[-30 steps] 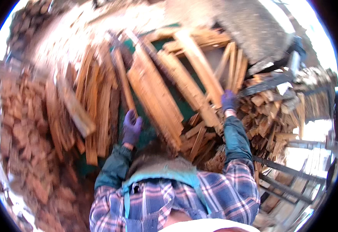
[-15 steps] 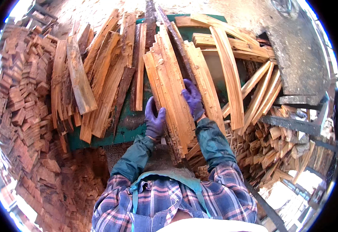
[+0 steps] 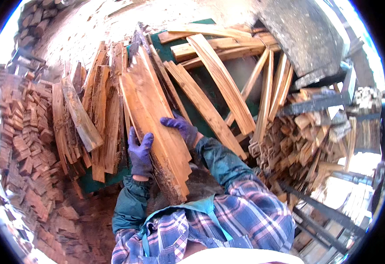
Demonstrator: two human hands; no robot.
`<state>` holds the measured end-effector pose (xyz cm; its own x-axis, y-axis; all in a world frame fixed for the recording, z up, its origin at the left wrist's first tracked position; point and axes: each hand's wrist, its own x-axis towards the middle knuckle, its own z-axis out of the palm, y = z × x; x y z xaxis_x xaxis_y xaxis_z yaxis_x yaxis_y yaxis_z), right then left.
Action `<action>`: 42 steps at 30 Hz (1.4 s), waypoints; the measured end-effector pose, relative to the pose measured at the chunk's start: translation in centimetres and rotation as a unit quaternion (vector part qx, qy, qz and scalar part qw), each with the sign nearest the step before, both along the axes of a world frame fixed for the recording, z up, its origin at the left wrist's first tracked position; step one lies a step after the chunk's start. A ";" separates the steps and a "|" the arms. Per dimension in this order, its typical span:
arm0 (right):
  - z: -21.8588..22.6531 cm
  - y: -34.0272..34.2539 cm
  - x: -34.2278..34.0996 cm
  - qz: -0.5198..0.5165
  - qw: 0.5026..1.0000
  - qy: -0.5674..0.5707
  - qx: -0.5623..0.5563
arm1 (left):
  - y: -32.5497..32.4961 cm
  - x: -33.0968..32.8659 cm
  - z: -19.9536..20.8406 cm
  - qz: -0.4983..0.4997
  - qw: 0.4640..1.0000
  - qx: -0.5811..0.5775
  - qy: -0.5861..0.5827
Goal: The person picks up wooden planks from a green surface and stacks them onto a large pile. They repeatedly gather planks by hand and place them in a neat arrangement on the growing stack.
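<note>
from way over here i've got the board stack (image 3: 157, 119) on a slant, near end close to the teal apron (image 3: 203, 205)! my left hand (image 3: 140, 154) is wide, thumb parted, against its left edge; my right hand (image 3: 182, 129) drapes over its right side, firm or loose i cannot tell. split wood (image 3: 99, 103) crowds the left.

The planks (image 3: 146, 103) are matt, rough-edged wood.

Planks (image 3: 152, 115) on a green table (image 3: 113, 177) and heaped wood blocks (image 3: 27, 141) show a woodyard or timber workshop.
</note>
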<state>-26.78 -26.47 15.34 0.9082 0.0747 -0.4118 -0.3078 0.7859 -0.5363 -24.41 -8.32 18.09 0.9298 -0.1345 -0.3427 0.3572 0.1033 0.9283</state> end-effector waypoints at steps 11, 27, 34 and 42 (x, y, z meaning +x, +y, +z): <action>7.4 0.5 4.3 -0.027 0.898 -0.366 -0.245 | 6.0 2.9 3.0 -0.098 0.984 -0.012 -0.145; 0.1 3.6 -4.4 0.148 0.942 0.030 0.300 | 2.6 0.3 9.7 -0.170 0.950 0.239 -0.109; -3.5 4.5 -6.2 0.091 0.983 0.059 0.146 | 2.9 -2.3 3.6 -0.094 0.935 0.331 -0.089; -2.7 7.4 -6.9 0.192 0.977 0.011 0.094 | 7.8 -7.9 6.1 0.055 0.922 0.317 -0.215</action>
<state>-33.70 -19.11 12.61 0.7897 0.4844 -0.3766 -0.6089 0.6939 -0.3842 -32.26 -0.48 24.14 0.9941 0.0706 0.0828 -0.0371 -0.4953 0.8680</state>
